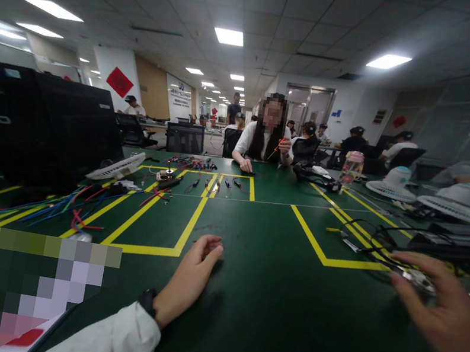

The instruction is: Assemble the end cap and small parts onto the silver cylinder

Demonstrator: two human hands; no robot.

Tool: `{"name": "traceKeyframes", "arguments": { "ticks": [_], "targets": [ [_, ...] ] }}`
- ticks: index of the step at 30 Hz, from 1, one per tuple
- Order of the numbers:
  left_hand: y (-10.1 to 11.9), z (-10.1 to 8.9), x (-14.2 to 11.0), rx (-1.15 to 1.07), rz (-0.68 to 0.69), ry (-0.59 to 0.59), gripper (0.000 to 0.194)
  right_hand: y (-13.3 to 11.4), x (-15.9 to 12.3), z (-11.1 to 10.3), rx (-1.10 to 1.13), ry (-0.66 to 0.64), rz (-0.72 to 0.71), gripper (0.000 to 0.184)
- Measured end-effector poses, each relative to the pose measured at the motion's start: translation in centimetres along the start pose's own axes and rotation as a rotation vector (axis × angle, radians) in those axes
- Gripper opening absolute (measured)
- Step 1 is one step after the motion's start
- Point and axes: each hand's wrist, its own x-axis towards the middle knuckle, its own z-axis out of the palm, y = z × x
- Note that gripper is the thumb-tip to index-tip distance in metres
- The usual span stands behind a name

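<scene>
My left hand rests on the green tabletop with its fingers loosely curled and the thumb a little apart. Nothing shows in it, and a black band circles its wrist. At the right, my right hand is spread over a silvery metal piece among black cables. Its thumb and forefinger are apart on either side of the piece. I cannot tell whether they touch it, and the piece's kind is unclear. A white tag lies beside the cables.
Across the table a person holds an orange-handled screwdriver. Coloured wires, small wired parts and a little motor lie left of centre. Black monitors stand left; a bottle and white fans stand right.
</scene>
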Motion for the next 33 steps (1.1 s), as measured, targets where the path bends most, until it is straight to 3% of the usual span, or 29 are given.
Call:
{"name": "traceKeyframes", "arguments": {
  "ticks": [2,7,10,13,17,23,28,33],
  "targets": [
    [0.1,0.0,0.0,-0.011,0.002,0.015,0.033,-3.8,0.1,2.4,0.195,-0.218,-0.042,0.033],
    [0.0,-0.7,0.0,-0.066,0.029,0.117,0.023,-11.7,0.2,8.4,0.759,-0.711,0.288,0.026],
    [-0.3,-1.2,0.2,-0.140,0.043,0.171,0.016,-13.6,0.3,9.8,0.752,-0.828,0.165,0.029],
    [-0.3,-1.5,0.1,-0.187,0.018,0.076,0.015,-13.7,0.2,9.6,0.611,-0.886,-0.033,0.035],
    [0.2,-1.6,-0.3,-0.137,-0.030,-0.076,0.020,-13.6,-0.2,8.9,0.468,-0.905,-0.182,0.036],
    [0.4,-1.7,-0.8,-0.049,-0.023,-0.149,0.027,-13.9,-0.6,8.7,0.329,-0.873,-0.356,0.034],
    [0.1,-1.6,-0.5,-0.078,-0.028,-0.146,0.027,-11.7,0.0,7.2,0.251,-0.543,-0.397,0.024],
    [0.0,-1.5,-0.5,-0.095,-0.016,-0.129,0.025,-6.2,-0.4,4.6,0.153,-0.334,-0.347,0.021]
  ]
}}
